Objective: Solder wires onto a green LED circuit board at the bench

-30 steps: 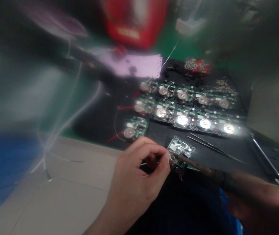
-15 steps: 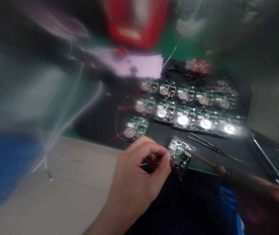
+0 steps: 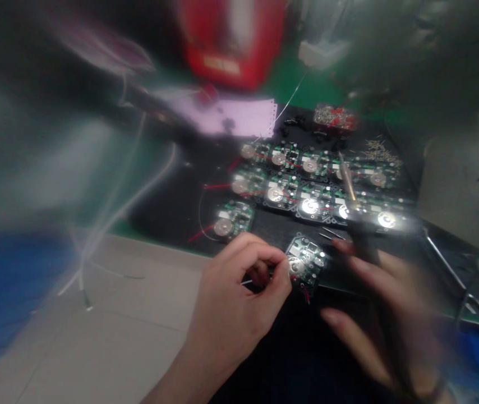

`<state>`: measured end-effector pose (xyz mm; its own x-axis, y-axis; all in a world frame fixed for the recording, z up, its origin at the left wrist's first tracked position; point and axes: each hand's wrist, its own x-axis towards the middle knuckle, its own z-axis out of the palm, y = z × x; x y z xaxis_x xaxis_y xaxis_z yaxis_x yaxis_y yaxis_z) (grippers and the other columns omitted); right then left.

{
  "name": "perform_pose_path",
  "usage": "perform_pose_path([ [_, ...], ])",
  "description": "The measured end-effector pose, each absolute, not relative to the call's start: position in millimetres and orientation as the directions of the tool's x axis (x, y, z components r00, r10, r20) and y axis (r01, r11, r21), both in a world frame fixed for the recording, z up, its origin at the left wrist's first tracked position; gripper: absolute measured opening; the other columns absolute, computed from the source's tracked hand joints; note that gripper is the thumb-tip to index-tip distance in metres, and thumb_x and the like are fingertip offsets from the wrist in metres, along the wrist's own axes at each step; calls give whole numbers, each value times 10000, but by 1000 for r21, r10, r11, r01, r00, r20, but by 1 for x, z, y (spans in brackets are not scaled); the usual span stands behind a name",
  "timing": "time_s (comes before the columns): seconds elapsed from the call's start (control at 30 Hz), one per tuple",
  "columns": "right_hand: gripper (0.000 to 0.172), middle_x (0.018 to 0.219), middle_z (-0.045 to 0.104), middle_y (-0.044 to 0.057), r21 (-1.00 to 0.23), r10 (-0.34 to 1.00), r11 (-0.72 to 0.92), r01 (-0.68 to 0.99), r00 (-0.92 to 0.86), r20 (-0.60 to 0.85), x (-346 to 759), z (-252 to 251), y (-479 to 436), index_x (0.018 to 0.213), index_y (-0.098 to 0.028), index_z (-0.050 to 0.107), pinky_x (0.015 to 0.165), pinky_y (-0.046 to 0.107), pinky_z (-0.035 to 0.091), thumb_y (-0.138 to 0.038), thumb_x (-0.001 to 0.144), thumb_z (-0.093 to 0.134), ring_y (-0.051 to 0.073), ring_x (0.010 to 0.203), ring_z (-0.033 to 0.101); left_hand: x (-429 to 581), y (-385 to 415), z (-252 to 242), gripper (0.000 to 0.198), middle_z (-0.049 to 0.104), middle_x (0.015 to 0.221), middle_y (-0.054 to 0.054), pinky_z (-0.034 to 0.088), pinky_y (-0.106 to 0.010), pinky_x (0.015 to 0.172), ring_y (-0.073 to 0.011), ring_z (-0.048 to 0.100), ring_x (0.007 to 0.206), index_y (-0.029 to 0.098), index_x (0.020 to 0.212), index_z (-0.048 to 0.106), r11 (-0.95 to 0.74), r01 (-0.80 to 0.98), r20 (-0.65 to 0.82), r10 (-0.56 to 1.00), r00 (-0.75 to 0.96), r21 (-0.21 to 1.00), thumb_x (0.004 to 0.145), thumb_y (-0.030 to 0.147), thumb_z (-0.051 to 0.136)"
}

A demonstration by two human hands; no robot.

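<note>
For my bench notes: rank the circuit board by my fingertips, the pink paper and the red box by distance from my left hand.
1. Circuit board, touching the left hand's fingertips.
2. Pink paper, behind the board rows.
3. Red box, farthest back.

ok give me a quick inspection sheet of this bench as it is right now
surface: black mat on a green bench top, lit brightly at the right.
job's things: one small circuit board at the mat's near edge; soldering iron with its tip up over the rows of boards.
clutter: tray of small parts, loose pins, pink paper.
grippers: left hand pinched shut at the circuit board's left edge; right hand, blurred, grips the soldering iron.
cables: white cable across the left; red wires off the boards.
surroundings: red box behind, grey box at right.
</note>
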<state>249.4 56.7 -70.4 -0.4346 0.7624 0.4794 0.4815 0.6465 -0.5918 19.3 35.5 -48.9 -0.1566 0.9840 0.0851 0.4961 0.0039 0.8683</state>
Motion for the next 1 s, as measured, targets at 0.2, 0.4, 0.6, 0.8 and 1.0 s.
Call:
perform_pose_path([
  [0.2, 829, 1463, 577, 129, -564, 746, 666, 488, -449, 492, 235, -80, 61, 1558, -223, 484, 1105, 419, 530, -169, 823, 863, 285, 1335, 594, 19, 32, -53, 105, 669, 910, 50, 497, -186, 604, -46, 596, 654, 236, 919, 746, -30, 473, 126, 977, -172, 881, 924, 135, 718],
  [0.4, 765, 1402, 601, 137, -533, 771, 630, 564, -376, 514, 228, -83, 52, 1521, -195, 506, 1091, 394, 537, -239, 848, 868, 265, 1300, 598, 25, 2, -60, 194, 695, 1077, 19, 558, -227, 750, -101, 677, 880, 277, 1086, 744, -111, 422, 225, 946, -231, 900, 964, 129, 716],
  [0.6, 692, 1380, 593, 150, -501, 765, 626, 598, -347, 542, 225, -88, 48, 1487, -178, 531, 1086, 419, 535, -290, 877, 837, 280, 1277, 593, 40, -5, -65, 241, 752, 1136, 22, 567, -178, 871, -89, 703, 1012, 262, 1134, 749, -222, 457, 317, 937, -143, 862, 963, 95, 719],
  [0.8, 694, 1362, 594, 146, -505, 767, 622, 598, -336, 546, 224, -90, 50, 1484, -190, 525, 1054, 411, 563, -305, 877, 841, 278, 1255, 607, 41, -6, -76, 204, 780, 1126, 24, 621, -221, 821, -116, 752, 930, 282, 1101, 759, -157, 386, 250, 946, -205, 909, 983, 127, 698],
  [1.0, 723, 1342, 619, 144, -477, 741, 643, 599, -329, 586, 222, -94, 50, 1486, -204, 531, 1012, 432, 597, -285, 851, 867, 289, 1215, 635, 50, -10, -80, 73, 786, 933, 11, 572, -186, 549, -80, 678, 594, 240, 1088, 696, 65, 40, -50, 954, -297, 997, 1037, 248, 644],
])
